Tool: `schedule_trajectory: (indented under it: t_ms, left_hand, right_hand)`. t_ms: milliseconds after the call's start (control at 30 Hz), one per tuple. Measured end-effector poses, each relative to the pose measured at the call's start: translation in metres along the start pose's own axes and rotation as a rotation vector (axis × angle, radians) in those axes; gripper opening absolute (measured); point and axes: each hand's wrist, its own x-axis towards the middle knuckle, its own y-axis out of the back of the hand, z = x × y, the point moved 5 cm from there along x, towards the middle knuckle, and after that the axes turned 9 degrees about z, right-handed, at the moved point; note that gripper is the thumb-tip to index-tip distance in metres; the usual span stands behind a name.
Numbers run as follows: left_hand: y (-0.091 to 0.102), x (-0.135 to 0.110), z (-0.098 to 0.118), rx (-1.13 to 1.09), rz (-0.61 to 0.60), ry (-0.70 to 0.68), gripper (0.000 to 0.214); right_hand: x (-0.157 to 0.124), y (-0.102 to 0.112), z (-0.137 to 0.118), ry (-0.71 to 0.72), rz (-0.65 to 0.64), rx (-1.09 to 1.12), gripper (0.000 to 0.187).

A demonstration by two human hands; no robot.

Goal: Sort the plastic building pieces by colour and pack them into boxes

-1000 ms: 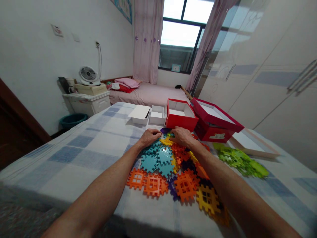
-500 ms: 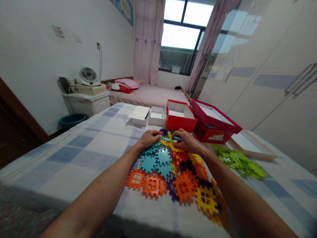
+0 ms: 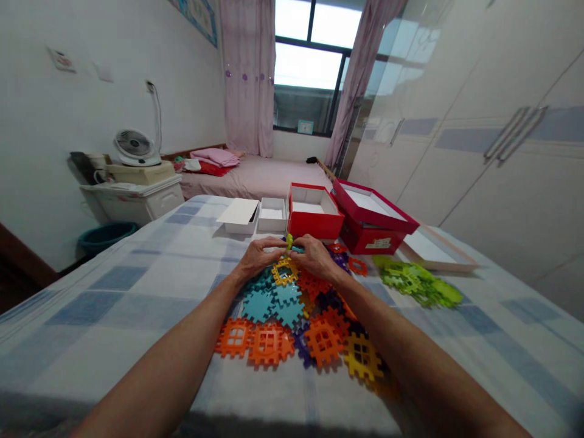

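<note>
My left hand point(image 3: 259, 258) and my right hand point(image 3: 316, 258) meet above the far end of a pile of interlocking plastic building pieces. A small yellow-green piece point(image 3: 289, 241) stands between their fingertips, and the left fingers pinch it. Closed right fingers grip a light-blue piece point(image 3: 298, 249) that is partly hidden. Just below the hands lies a yellow window-shaped piece point(image 3: 285, 272). Teal pieces point(image 3: 258, 305) spread under my left forearm, with orange ones point(image 3: 269, 344) in front. Purple pieces point(image 3: 301, 342) and a yellow square piece point(image 3: 362, 358) lie toward the right.
Behind the pile stand a small white box point(image 3: 272, 214), a lidded white box point(image 3: 239, 226), an open red box point(image 3: 314, 224) and a dark-red box point(image 3: 371, 234) with a tilted lid. Lime-green pieces point(image 3: 422, 285) are heaped at the right on the checked cloth point(image 3: 132, 292).
My right hand has moved in against the left, and the yellow-green piece now sits between both. The yellow window-shaped piece lies uncovered below them. The camera view has turned right.
</note>
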Motion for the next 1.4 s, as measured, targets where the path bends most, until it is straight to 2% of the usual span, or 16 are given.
schedule_trajectory:
  t_ms: [100, 233, 333, 467, 567, 667, 800, 867, 933, 1000, 1067, 1133, 1200, 1300, 1400]
  left_hand:
    - [-0.002, -0.001, 0.007, -0.010, -0.011, -0.016, 0.030]
    - [0.000, -0.002, 0.006, 0.052, 0.038, 0.015, 0.033]
    - [0.003, 0.000, -0.003, 0.120, 0.075, 0.087, 0.035]
    - [0.012, 0.002, -0.014, 0.201, 0.157, 0.135, 0.036]
    - [0.019, 0.003, -0.021, 0.252, 0.221, 0.175, 0.038]
    - [0.026, 0.003, -0.023, 0.310, 0.262, 0.206, 0.038]
    - [0.029, 0.003, -0.027, 0.349, 0.272, 0.223, 0.038]
    - [0.029, 0.003, -0.030, 0.342, 0.262, 0.240, 0.038]
    - [0.028, 0.003, -0.033, 0.336, 0.244, 0.257, 0.040]
    - [0.027, 0.003, -0.035, 0.349, 0.225, 0.267, 0.040]
    - [0.026, 0.003, -0.035, 0.372, 0.215, 0.263, 0.039]
    - [0.026, 0.003, -0.036, 0.383, 0.212, 0.260, 0.038]
    - [0.026, 0.003, -0.037, 0.390, 0.209, 0.262, 0.038]
    - [0.026, 0.003, -0.038, 0.408, 0.208, 0.261, 0.037]
    - [0.026, 0.003, -0.039, 0.414, 0.209, 0.250, 0.037]
  right_hand:
    - [-0.002, 0.012, 0.004, -0.072, 0.068, 0.053, 0.025]
    - [-0.021, 0.055, 0.030, -0.155, 0.227, 0.132, 0.021]
    - [-0.050, 0.096, 0.073, -0.213, 0.374, 0.032, 0.023]
    - [-0.097, 0.139, 0.147, -0.405, 0.534, -0.219, 0.029]
    - [-0.120, 0.150, 0.187, -0.514, 0.543, -0.367, 0.035]
    - [-0.130, 0.153, 0.203, -0.585, 0.512, -0.460, 0.038]
    - [-0.131, 0.158, 0.197, -0.607, 0.610, -0.479, 0.039]
    - [-0.127, 0.158, 0.183, -0.540, 0.663, -0.394, 0.040]
    - [-0.119, 0.151, 0.164, -0.427, 0.655, -0.248, 0.038]
    - [-0.112, 0.138, 0.140, -0.308, 0.565, -0.088, 0.034]
    - [-0.107, 0.119, 0.118, -0.249, 0.377, 0.096, 0.033]
    - [-0.106, 0.098, 0.102, -0.266, 0.172, 0.330, 0.036]
    - [-0.107, 0.082, 0.094, -0.334, 0.046, 0.579, 0.040]
    - [-0.110, 0.067, 0.097, -0.484, 0.009, 0.903, 0.048]
    - [-0.110, 0.060, 0.103, -0.585, 0.038, 1.071, 0.050]
